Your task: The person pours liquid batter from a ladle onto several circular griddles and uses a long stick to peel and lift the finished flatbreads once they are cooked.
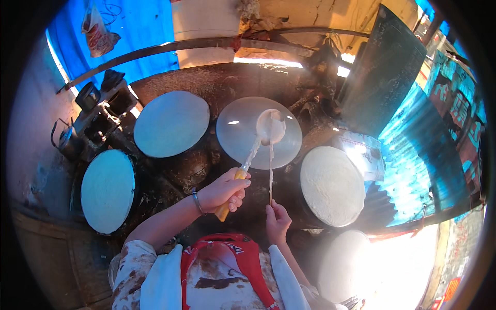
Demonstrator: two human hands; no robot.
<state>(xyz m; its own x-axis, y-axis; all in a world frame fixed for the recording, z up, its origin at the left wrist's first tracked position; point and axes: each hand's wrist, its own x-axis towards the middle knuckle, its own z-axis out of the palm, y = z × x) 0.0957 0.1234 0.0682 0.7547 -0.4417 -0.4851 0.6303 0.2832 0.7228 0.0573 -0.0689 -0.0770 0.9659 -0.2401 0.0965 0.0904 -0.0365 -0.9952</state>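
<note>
My left hand (226, 190) grips the yellow handle of a ladle (252, 155), whose metal shaft is smeared with pale batter. In my right hand (278, 221) is a thin, batter-coated stick (271, 174), pinched near its lower end. Both tools reach forward over a shiny, greyish round griddle (232, 141). The ladle's bowl (264, 126) and the stick's far end overlap there, so I cannot tell whether they touch. A metal bracelet circles my left wrist.
Pale round discs lie to the left (107, 192), back left (171, 124), right (332, 186) and lower right (343, 267). Blackened pots (88, 97) and a kettle (69, 140) stand far left. A dark panel (383, 73) leans at the back right, beyond a printed bag (362, 153).
</note>
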